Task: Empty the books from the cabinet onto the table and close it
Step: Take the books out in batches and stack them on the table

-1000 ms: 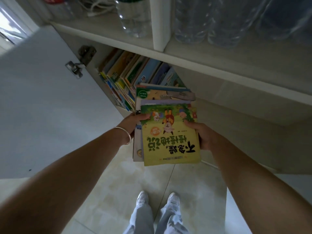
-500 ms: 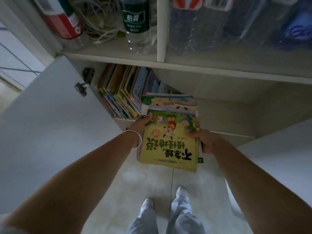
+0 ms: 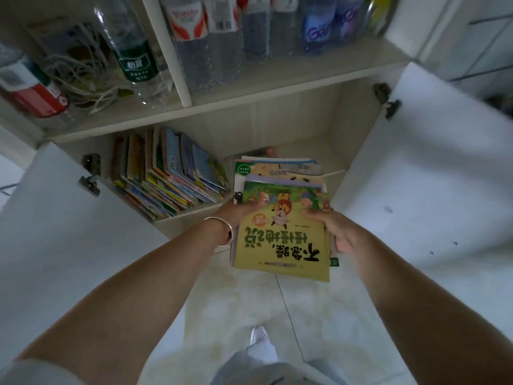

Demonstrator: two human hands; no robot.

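Floor: pale tiled floor lies bare between the person's legs and the cabinet front.
Left hand: the left hand grips the left edge of the held stack of books, thumb on the top cover; a bangle circles the wrist.
Right hand: the right hand grips the stack's right edge, fingers curled under it.
Held stack: level, out in front of the lower shelf's lip, between the two doors.
Doors: left door and right door both swung wide open.
Cabinet: remaining books lean at the lower compartment's left; its right part is open room.
Upper shelf: bottles stand in a row.
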